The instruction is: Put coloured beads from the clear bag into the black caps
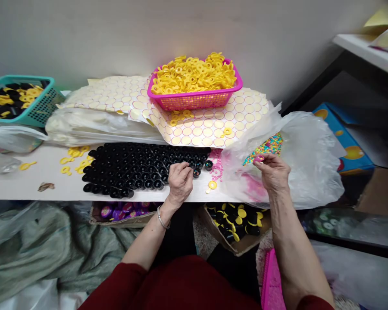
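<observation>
- The left hand point(180, 178) rests near the front edge of the white surface point(35, 178), fingers curled together over the right end of a block of small black caps point(139, 165); what they pinch, if anything, is hidden under the knuckles.
- The caps are round, glossy and open-topped, packed in tight rows; a few at the right end stand loose and show coloured insides.
- The right hand point(271, 172) is near the right end of the surface, fingers pinched on a small pink piece point(259, 159) at the mouth of a crinkled clear plastic bag point(307, 159).
- Tiny multicoloured beads point(267, 147) show inside the bag, blurred by the film.
- A pink mesh basket point(197, 101) at the back edge is heaped with yellow rings point(194, 73), standing on sheets of round stickers point(213, 125).
- A teal basket point(39, 107) at the left is cut off by the frame.
- Boxes under the front edge are partly hidden.
</observation>
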A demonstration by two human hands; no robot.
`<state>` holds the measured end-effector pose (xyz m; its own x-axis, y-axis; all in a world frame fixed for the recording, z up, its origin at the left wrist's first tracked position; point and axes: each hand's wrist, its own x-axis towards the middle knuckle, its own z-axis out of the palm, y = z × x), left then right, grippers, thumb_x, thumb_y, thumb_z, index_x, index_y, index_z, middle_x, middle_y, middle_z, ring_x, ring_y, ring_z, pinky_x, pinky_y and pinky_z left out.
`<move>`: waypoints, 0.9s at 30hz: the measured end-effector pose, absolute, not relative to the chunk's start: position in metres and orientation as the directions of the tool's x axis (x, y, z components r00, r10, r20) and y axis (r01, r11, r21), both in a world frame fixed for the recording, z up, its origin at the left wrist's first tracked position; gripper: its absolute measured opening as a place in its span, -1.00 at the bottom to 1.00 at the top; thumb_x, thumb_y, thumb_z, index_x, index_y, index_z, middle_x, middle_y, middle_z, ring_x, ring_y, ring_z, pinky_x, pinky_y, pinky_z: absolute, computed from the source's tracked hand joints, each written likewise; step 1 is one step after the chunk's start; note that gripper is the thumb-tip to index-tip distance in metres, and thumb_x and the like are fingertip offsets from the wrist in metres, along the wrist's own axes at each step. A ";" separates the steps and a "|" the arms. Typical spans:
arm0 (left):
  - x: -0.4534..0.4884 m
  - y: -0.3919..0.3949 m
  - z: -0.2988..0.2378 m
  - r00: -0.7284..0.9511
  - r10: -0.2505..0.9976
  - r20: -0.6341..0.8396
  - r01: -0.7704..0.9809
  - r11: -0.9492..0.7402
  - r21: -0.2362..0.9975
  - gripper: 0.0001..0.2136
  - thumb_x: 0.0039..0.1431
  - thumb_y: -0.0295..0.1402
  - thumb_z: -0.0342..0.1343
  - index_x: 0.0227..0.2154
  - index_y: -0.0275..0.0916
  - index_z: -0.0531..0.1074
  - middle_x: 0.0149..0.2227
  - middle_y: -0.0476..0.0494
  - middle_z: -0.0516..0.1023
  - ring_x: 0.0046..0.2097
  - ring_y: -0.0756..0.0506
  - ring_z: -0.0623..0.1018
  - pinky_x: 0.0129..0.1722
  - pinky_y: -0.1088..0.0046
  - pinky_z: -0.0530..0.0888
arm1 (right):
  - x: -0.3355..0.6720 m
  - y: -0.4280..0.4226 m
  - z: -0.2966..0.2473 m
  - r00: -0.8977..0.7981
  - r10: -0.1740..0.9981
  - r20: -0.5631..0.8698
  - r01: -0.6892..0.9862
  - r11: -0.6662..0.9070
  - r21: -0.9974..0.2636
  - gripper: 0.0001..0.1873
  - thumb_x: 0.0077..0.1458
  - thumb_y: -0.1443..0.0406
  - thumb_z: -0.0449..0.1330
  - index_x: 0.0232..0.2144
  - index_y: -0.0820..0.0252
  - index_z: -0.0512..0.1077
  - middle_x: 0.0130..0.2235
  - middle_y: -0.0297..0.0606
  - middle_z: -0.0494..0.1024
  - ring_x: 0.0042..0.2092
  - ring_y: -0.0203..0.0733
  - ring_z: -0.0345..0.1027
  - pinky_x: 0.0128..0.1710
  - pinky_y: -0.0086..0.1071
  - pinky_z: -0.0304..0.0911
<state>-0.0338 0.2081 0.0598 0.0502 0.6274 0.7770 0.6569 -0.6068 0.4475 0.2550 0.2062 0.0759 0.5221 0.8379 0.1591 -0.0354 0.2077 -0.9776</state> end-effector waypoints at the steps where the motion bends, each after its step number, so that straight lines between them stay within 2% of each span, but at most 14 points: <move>1: -0.037 0.202 0.057 0.028 0.624 0.781 0.661 -0.598 0.454 -0.90 0.16 -0.45 0.04 -0.40 -0.20 0.44 -0.31 -0.11 0.54 -0.26 -0.06 0.43 -0.22 0.31 0.44 | 0.245 0.201 0.083 0.496 0.851 0.172 -0.021 0.210 -0.978 -0.65 -0.43 0.28 0.42 -0.48 0.18 0.44 -0.44 -0.39 0.47 -0.39 -0.34 0.35 -0.29 -0.36 0.33; 6: -0.046 0.177 0.033 0.104 0.653 0.750 0.691 -0.590 0.418 -0.86 0.15 -0.48 -0.02 -0.39 -0.20 0.44 -0.29 -0.14 0.56 -0.26 -0.07 0.45 -0.23 0.30 0.45 | 0.185 0.195 0.098 0.286 0.944 0.164 0.100 0.141 -0.985 -0.71 -0.29 0.21 0.37 -0.43 0.14 0.46 -0.40 -0.35 0.49 -0.40 -0.30 0.33 -0.39 -0.36 0.30; 10: -0.047 0.171 0.015 0.129 0.674 0.728 0.714 -0.572 0.403 -0.86 0.12 -0.49 -0.02 -0.42 -0.20 0.43 -0.26 -0.14 0.56 -0.25 -0.08 0.44 -0.22 0.27 0.45 | 0.152 0.212 0.084 0.116 0.972 0.206 0.361 0.152 -0.920 -0.81 -0.14 0.21 0.24 -0.40 0.15 0.46 -0.43 -0.35 0.46 -0.44 -0.31 0.26 -0.42 -0.36 0.24; 12: -0.047 0.172 0.010 0.117 0.686 0.718 0.725 -0.553 0.410 -0.86 0.11 -0.50 -0.02 -0.44 -0.20 0.42 -0.27 -0.13 0.56 -0.24 -0.09 0.44 -0.22 0.28 0.45 | 0.143 0.221 0.078 0.028 0.965 0.262 0.570 0.200 -0.797 -0.85 -0.06 0.25 0.16 -0.40 0.16 0.46 -0.40 -0.30 0.47 -0.37 -0.25 0.26 -0.34 -0.32 0.23; 14: -0.048 0.173 0.006 0.113 0.687 0.718 0.726 -0.550 0.413 -0.87 0.11 -0.50 -0.01 -0.45 -0.21 0.41 -0.27 -0.13 0.56 -0.24 -0.09 0.43 -0.21 0.28 0.44 | 0.138 0.227 0.076 -0.065 0.955 0.288 0.763 0.234 -0.603 -0.82 0.01 0.29 0.08 -0.38 0.18 0.48 -0.33 -0.22 0.50 -0.30 -0.18 0.25 -0.27 -0.28 0.20; 16: -0.048 0.174 0.004 0.120 0.689 0.715 0.718 -0.557 0.417 -0.87 0.11 -0.50 -0.01 -0.46 -0.22 0.39 -0.27 -0.14 0.55 -0.24 -0.09 0.42 -0.20 0.28 0.42 | 0.133 0.230 0.077 -0.154 0.952 0.264 0.879 0.254 -0.403 -0.76 0.06 0.34 0.02 -0.31 0.20 0.49 -0.24 -0.16 0.50 -0.23 -0.12 0.22 -0.27 -0.27 0.15; 18: -0.048 0.173 0.002 0.129 0.710 0.692 0.716 -0.550 0.430 -0.88 0.12 -0.50 -0.01 -0.46 -0.22 0.39 -0.26 -0.16 0.55 -0.23 -0.09 0.42 -0.19 0.28 0.41 | 0.129 0.232 0.081 -0.225 0.949 0.219 0.928 0.278 -0.250 -0.72 0.06 0.38 0.01 -0.27 0.20 0.49 -0.19 -0.13 0.49 -0.19 -0.08 0.19 -0.30 -0.28 0.09; 21: -0.048 0.172 0.001 0.131 0.734 0.666 0.723 -0.531 0.442 -0.88 0.12 -0.48 -0.01 -0.46 -0.23 0.40 -0.25 -0.17 0.55 -0.21 -0.10 0.42 -0.18 0.27 0.40 | 0.123 0.234 0.087 -0.315 0.939 0.142 0.941 0.328 -0.082 -0.73 0.03 0.44 0.01 -0.30 0.22 0.49 -0.24 -0.10 0.46 -0.19 -0.06 0.14 -0.35 -0.28 0.00; 25: -0.049 0.170 0.000 0.125 0.730 0.672 0.729 -0.527 0.437 -0.87 0.12 -0.49 -0.01 -0.47 -0.24 0.40 -0.25 -0.16 0.55 -0.21 -0.10 0.42 -0.19 0.29 0.40 | 0.117 0.236 0.092 -0.419 0.906 0.064 0.906 0.413 0.091 -0.75 0.02 0.45 0.01 -0.36 0.23 0.48 -0.31 -0.07 0.42 -0.20 -0.06 0.11 -0.36 -0.26 -0.09; 27: -0.049 0.170 -0.001 0.123 0.732 0.670 0.730 -0.524 0.439 -0.87 0.12 -0.50 -0.01 -0.48 -0.24 0.40 -0.24 -0.17 0.54 -0.20 -0.10 0.42 -0.18 0.29 0.39 | 0.115 0.236 0.094 -0.442 0.895 0.064 0.892 0.430 0.140 -0.75 0.02 0.46 0.01 -0.36 0.24 0.49 -0.31 -0.06 0.42 -0.18 -0.05 0.10 -0.35 -0.24 -0.10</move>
<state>-0.0487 0.1703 -0.0006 0.1230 0.7324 0.6696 0.7295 -0.5242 0.4394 0.1150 0.2356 0.0937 -0.4417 0.8949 0.0641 0.8918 0.4303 0.1397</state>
